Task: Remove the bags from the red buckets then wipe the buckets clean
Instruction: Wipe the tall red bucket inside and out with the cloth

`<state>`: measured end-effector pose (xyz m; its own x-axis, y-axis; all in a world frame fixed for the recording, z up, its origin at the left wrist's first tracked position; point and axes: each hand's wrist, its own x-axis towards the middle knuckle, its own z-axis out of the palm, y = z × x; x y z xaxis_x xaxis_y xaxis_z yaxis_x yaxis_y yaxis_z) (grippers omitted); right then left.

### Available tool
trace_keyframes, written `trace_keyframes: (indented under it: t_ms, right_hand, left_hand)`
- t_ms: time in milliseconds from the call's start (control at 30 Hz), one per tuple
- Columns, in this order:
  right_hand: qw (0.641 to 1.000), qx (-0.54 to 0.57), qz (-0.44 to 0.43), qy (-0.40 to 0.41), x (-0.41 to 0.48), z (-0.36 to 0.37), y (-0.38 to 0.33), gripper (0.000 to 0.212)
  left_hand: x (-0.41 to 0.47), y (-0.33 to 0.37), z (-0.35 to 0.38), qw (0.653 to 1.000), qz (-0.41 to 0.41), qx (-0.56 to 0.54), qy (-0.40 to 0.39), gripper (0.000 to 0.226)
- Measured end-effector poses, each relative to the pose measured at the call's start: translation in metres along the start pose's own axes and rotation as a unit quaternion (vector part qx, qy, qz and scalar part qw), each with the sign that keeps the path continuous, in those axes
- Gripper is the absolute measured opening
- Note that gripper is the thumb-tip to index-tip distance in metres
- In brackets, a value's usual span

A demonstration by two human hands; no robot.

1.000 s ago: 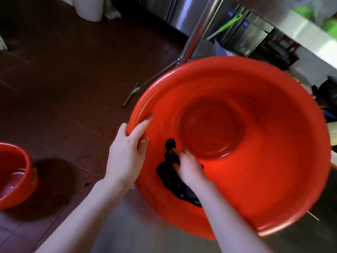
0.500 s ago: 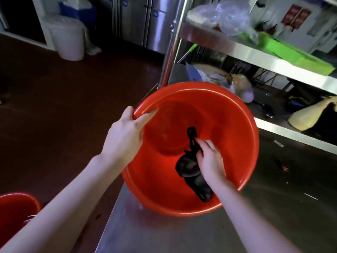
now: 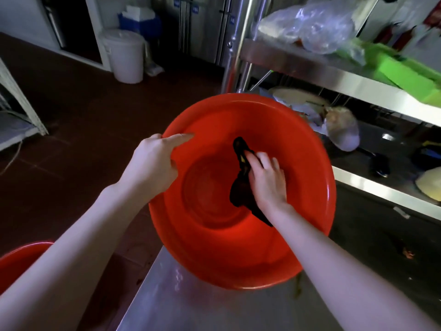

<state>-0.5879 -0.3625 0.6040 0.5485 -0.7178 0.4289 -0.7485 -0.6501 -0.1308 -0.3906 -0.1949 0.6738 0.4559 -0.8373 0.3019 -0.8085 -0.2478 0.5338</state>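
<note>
The red bucket (image 3: 238,247) is glossy and wide, tipped toward the camera, its lower rim resting on the counter (image 3: 191,304) by the left edge. The left hand (image 3: 152,166) grips its rim. The right hand (image 3: 266,180) presses a dark cloth (image 3: 239,192) against the inner wall, fingers stretched out and blurred. A second red bucket (image 3: 21,261) is cut off at lower left

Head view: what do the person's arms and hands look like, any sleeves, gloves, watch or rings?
No sleeves show: the left forearm and right forearm are bare right to the frame's edge. The left hand and right hand wear no gloves, and neither wrist carries a watch or band. No rings show, though the right fingers are motion-blurred.
</note>
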Motion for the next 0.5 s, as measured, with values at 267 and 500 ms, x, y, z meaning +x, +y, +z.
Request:
trace_keyframes:
  t_ms: [267, 500]
  right_hand:
    - [0.943, -0.05, -0.133, -0.302, 0.0, 0.085, -0.012, 0.065]
    - [0.827, -0.166, -0.336, -0.418, -0.041, 0.126, -0.015, 0.056]
  left_hand:
    - [0.016, 0.0, 0.004, 1.0, -0.003, 0.009, 0.009, 0.072]
    - [0.021, 0.005, 0.009, 1.0, 0.005, 0.022, 0.021, 0.072]
